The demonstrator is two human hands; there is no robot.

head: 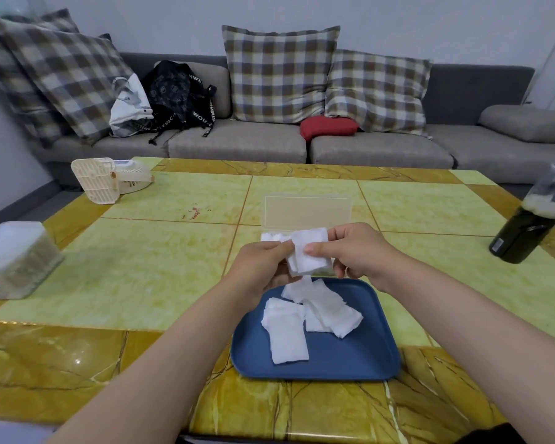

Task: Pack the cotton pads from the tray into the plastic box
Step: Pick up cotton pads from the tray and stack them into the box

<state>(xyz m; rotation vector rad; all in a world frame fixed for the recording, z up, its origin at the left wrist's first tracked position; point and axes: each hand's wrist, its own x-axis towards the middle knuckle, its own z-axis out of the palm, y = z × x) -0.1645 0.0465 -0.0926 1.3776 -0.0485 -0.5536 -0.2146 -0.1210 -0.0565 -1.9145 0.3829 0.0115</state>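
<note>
Yellow-green marbled tiles with amber borders make up the surface [141, 267], on which everything for the task is laid out along one line running away from the person. Nearest lies the blue tray [366, 354], where loose cotton pads [289, 334] are scattered in overlapping heaps toward its far half. Just beyond the tray's far rim, both forearms are brought together from either side, and a small stack of pads [308, 254] is pinched between the two hands above the surface. The left hand [257, 267] is closed on the stack's left edge, fingers curled under; the right hand [356, 251] is closed on its right side with the thumb pressed on top. One pad appears to hang loose below the stack, over the tray.

Directly behind the hands, and partly hidden by them, the plastic box [306, 213] is seen with its clear lid standing open toward the sofa [237, 142]; its long axis runs left to right. White pads seem to sit in it already, though how many cannot be told. The coming move is judged a short forward carry, the stack being kept aligned with the box's length; both hands are about equally near.
</note>
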